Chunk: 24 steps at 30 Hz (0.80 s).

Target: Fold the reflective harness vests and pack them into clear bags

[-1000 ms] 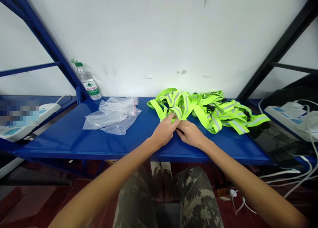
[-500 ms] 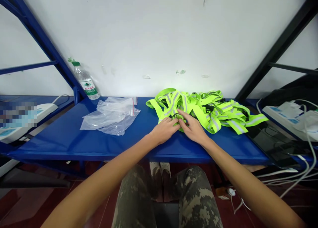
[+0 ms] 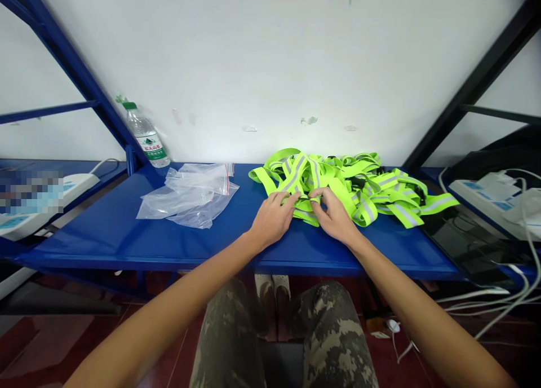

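A tangled heap of neon green straps with grey reflective stripes (image 3: 359,188) lies on the blue shelf (image 3: 127,236), right of centre. My left hand (image 3: 270,219) and my right hand (image 3: 333,216) sit side by side at the heap's near left edge. Both pinch a folded piece of strap (image 3: 305,204) between fingers and thumbs. The fingertips are partly buried in the fabric. My forearms stretch over my camouflage trousers (image 3: 287,337).
Several clear zip bags (image 3: 190,195) lie on the shelf to the left. A water bottle (image 3: 146,137) stands by the blue upright at the wall. Power strips and white cables (image 3: 499,199) crowd the right side, and a dark tablet (image 3: 465,241) lies there.
My hands have shifted slightly forward and apart along the strap, the right one reaching onto the pile then drawing back. The heap has barely moved.
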Available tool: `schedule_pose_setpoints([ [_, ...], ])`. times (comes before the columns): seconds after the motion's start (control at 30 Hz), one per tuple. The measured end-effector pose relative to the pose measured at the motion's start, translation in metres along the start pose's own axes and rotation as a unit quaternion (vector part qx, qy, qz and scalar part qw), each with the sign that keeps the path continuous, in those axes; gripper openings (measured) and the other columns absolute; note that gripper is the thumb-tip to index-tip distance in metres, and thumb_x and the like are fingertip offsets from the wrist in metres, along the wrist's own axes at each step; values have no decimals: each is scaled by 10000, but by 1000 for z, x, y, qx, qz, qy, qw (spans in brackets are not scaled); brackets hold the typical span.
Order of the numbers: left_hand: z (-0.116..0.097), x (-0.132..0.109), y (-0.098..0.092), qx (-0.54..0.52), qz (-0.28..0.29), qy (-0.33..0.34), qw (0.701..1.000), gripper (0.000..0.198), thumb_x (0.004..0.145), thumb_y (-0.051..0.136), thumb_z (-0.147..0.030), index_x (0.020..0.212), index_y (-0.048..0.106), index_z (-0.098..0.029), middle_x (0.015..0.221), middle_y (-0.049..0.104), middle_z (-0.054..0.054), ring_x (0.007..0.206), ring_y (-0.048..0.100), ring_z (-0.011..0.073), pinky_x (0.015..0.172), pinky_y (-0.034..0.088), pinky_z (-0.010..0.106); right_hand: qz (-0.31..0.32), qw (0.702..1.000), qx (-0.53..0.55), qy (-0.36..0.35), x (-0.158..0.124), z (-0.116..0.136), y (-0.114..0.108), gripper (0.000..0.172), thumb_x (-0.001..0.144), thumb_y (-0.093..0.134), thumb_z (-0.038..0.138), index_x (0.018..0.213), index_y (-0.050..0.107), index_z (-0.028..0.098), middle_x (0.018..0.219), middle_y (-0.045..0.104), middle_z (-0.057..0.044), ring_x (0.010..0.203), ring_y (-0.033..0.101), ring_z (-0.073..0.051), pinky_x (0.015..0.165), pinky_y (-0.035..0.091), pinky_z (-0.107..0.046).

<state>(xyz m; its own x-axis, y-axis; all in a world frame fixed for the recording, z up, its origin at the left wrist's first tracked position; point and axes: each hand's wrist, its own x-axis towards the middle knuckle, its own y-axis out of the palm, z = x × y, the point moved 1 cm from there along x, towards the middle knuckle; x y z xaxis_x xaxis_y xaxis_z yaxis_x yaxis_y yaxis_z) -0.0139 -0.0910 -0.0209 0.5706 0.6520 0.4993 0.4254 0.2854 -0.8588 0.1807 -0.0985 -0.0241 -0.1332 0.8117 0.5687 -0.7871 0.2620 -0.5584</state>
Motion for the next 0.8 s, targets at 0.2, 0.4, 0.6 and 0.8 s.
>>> schedule_pose_setpoints([
  [0.2,-1,0,-1,74,84,11,994,475,995,321,-196,1451,448,-238,1268,597,113,1172,488,278,867,458,390,-20,999,-26,-38,-4,5,3,164,842,603,245,774,455,229,1000,676,-86,970,658,-242,792,530,-367],
  [0.4,-3,-3,-4,88,93,28,991,441,1005,315,-253,1395,521,-224,1303,571,127,1182,459,300,883,428,424,43,973,-155,-166,-11,6,0,228,915,539,204,1107,662,209,1126,661,-110,1209,545,-290,1034,477,-484],
  [0.6,-4,-13,-9,35,103,24,994,526,999,362,-501,1455,465,-260,1340,536,142,1200,455,306,951,412,467,64,971,-149,-176,-20,4,-6,231,945,529,221,1072,722,225,1129,688,-105,1150,608,-275,1005,526,-502],
  [0.8,-12,-15,-15,68,115,14,991,464,1028,323,-372,1428,489,-206,1330,563,157,1121,510,298,857,456,424,144,970,-140,-139,-34,2,-14,500,924,609,424,1368,574,197,1430,553,-128,1363,493,-308,1080,499,-481],
])
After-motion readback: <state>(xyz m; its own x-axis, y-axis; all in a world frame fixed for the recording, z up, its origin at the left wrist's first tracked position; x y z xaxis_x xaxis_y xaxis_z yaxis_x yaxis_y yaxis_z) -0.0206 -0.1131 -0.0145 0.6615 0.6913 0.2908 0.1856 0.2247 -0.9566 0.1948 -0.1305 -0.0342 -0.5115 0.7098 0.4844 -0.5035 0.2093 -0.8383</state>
